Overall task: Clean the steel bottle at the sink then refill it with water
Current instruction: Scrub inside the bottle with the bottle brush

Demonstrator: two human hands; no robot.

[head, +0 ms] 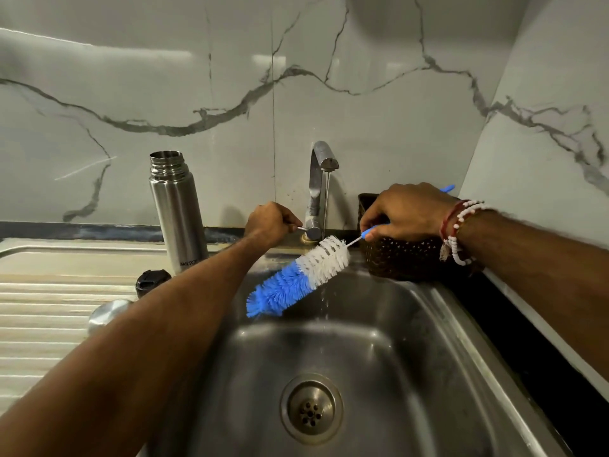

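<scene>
The right hand is clenched round the blue handle of one bottle brush, whose handle tip shows behind the wrist. The brush slopes down to the left over the sink, its white bristles under a thin stream of water and its blue end lower. The left hand pinches the small lever at the base of the tap, thumb and fingers closed on it.

The steel bottle stands upright and uncapped on the draining surface, left of the tap and well apart from both hands.

Judgement: the step in hand is wetting the brush and setting the flow. To do it well, turn the brush so all bristles pass under the stream, and keep the flow modest to limit splashing.

Count: one bottle, one brush, one tap, one sink bowl with one drain. One black cap and one rounded steel lid lie on the draining surface. One dark woven basket sits right of the tap. Several bead bracelets ring the right wrist.
</scene>
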